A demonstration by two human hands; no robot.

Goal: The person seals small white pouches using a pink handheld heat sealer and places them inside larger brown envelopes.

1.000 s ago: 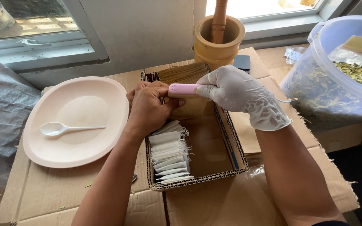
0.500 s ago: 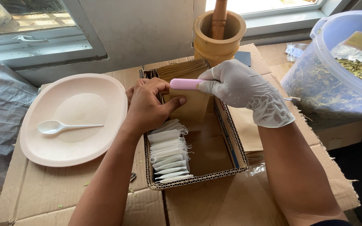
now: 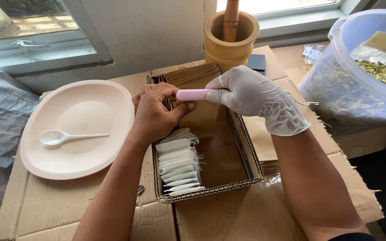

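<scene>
I see my right hand [image 3: 255,96], in a white glove, closed around a pink tool [image 3: 194,94]. Its long axis lies almost level, from right to left, and its dotted tip points at my left hand [image 3: 155,114]. The left hand is bare. Its fingers are curled, and the thumb [image 3: 182,111] presses against something thin just under the pink tip. I think it is a brown packet [image 3: 202,117] held upright, but the fingers cover most of it, so I cannot say how it is gripped. The tip and the left fingers are touching or nearly touching; I cannot tell which.

Both hands are over the far end of an open carton [image 3: 211,189]. In the carton's near left part stands a row of white sachets [image 3: 178,161]. At its far end lies a stack of brown packets [image 3: 193,75], partly hidden behind the hands.

To the left of the carton is a pale plate [image 3: 36,156] with a white spoon [image 3: 63,137] on it. Behind the carton is a wooden mortar [image 3: 231,40] with a pestle [image 3: 230,15]. On the right, a clear tub [image 3: 358,85] of dried leaves is cut off by the frame.
</scene>
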